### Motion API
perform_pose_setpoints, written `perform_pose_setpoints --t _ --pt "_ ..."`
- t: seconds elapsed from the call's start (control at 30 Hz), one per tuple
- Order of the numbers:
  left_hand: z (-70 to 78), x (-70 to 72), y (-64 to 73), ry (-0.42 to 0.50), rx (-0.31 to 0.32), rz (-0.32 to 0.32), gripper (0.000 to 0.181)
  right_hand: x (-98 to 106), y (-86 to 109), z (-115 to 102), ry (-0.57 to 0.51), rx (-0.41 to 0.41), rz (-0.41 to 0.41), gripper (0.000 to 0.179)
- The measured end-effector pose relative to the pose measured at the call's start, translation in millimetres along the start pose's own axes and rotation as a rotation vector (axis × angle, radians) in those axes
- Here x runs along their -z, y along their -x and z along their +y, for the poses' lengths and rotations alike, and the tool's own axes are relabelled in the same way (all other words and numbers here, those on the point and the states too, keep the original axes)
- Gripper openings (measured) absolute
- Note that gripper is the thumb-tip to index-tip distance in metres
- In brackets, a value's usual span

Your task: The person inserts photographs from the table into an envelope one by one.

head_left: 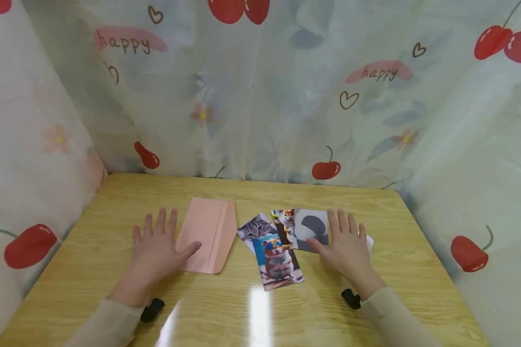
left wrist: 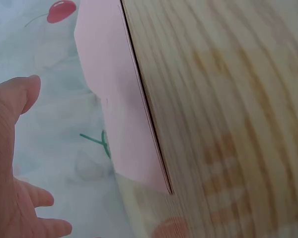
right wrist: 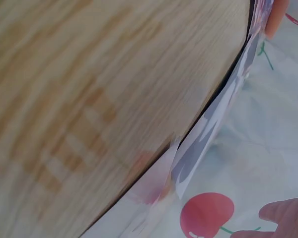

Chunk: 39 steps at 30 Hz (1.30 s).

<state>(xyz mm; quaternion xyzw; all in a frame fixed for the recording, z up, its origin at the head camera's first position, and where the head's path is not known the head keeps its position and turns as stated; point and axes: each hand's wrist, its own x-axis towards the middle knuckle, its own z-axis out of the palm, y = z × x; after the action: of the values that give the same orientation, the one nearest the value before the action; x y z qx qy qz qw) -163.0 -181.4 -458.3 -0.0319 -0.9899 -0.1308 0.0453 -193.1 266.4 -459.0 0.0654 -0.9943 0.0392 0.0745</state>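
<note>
My left hand (head_left: 158,250) is spread with straight fingers beside a pink envelope (head_left: 203,236), its thumb over the envelope's left part. The envelope lies with its flap side to the right. In the left wrist view the hand (left wrist: 15,163) appears raised above the table, apart from the envelope (left wrist: 121,94). My right hand (head_left: 347,246), also spread, is over the right end of some picture cards. A hamster card (head_left: 278,262) lies in front, overlapping a cat card (head_left: 257,229). Behind are another animal card (head_left: 283,221) and a grey-and-white card (head_left: 311,226). A further pale card (head_left: 370,243) is mostly hidden by the right hand.
The wooden table (head_left: 221,308) has a glossy top with light reflections. A curtain (head_left: 252,96) printed with cherries and hearts encloses its back and sides. Black wrist devices (head_left: 152,310) show under both wrists.
</note>
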Motion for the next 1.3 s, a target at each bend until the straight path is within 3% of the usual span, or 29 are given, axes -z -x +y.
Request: perform_pose_setpoints --t 0.2,0.43,0.7,1.03,1.3 --pt "7.6 -4.6 -4.9 0.016 0.035 -0.013 0.116 -1.8 -2.9 1.0 -0.033 -0.011 -0.034 0.109" --pt "20.3 -13.1 -11.1 0.068 0.05 -0.014 0.121 -3.1 -10.9 3.0 -0.142 -0.003 -0.009 0.107" --pt "34.6 -18.6 -12.8 0.114 0.101 -0.046 0.126 -4.6 -15.2 6.4 -0.26 -0.064 -0.043 0.109" --pt "34.9 -25.6 -15.1 0.107 0.128 -0.079 0.129 1.5 -25.9 4.5 -0.587 -0.242 -0.183 0.113" --pt "37.6 -24.1 -15.2 0.1 0.141 -0.109 0.127 0.4 -33.9 13.3 -0.663 -0.375 -0.271 0.122"
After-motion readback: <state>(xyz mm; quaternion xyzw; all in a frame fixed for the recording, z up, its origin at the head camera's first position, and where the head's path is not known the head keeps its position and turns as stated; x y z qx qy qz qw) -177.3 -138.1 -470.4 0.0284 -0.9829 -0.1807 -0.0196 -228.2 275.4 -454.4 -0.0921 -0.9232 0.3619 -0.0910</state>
